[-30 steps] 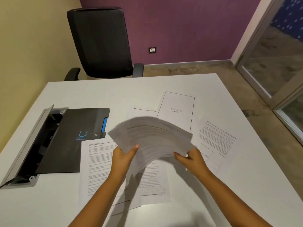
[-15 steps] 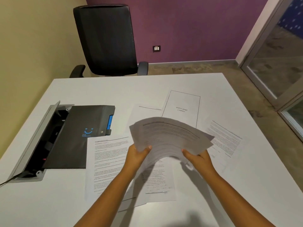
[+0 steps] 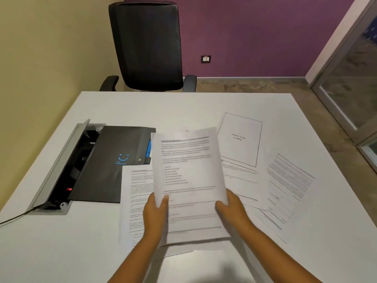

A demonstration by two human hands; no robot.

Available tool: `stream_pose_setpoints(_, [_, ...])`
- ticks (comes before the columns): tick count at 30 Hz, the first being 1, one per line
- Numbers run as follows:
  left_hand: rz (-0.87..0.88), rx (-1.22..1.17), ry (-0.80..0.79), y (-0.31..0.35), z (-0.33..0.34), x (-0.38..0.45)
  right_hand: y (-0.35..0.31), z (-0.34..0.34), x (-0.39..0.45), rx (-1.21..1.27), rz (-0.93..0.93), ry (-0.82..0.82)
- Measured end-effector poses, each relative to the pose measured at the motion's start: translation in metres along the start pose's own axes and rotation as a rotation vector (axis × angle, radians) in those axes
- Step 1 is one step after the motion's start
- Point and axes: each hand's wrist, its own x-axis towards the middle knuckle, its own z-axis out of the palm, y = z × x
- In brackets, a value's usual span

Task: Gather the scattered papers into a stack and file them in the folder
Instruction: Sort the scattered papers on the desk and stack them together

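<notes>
A stack of printed papers (image 3: 187, 176) is held above the white table (image 3: 183, 107), text side facing me. My left hand (image 3: 156, 209) grips its left edge with the thumb on top. My right hand (image 3: 230, 209) grips its right edge. More sheets lie on the table: one to the left under the stack (image 3: 136, 201), a bordered title page (image 3: 240, 139) to the upper right, and a tilted text page (image 3: 289, 190) at the far right. A dark folder (image 3: 114, 160) with a blue smile logo lies closed to the left.
An open grey cable box (image 3: 61, 166) is set into the table's left side, with a cable running off the left edge. A black office chair (image 3: 146, 45) stands behind the far table edge. A glass door is at the right.
The fanned, sideways sheaf has been turned upright and squared into one neat stack between both hands. The camera view has shifted a little to the left.
</notes>
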Motion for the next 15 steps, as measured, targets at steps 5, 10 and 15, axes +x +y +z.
stream_pose_setpoints(5, [-0.122,0.118,0.191,-0.023,-0.038,-0.004,0.008,0.059,-0.008,-0.008,0.099,-0.121])
stream_pose_setpoints(10, [-0.210,0.244,0.256,-0.040,-0.061,0.008,0.010,0.092,-0.009,-0.046,0.142,-0.163])
stream_pose_setpoints(15, [-0.283,0.446,0.274,-0.053,-0.070,0.023,0.015,0.104,-0.009,-0.173,0.062,-0.173])
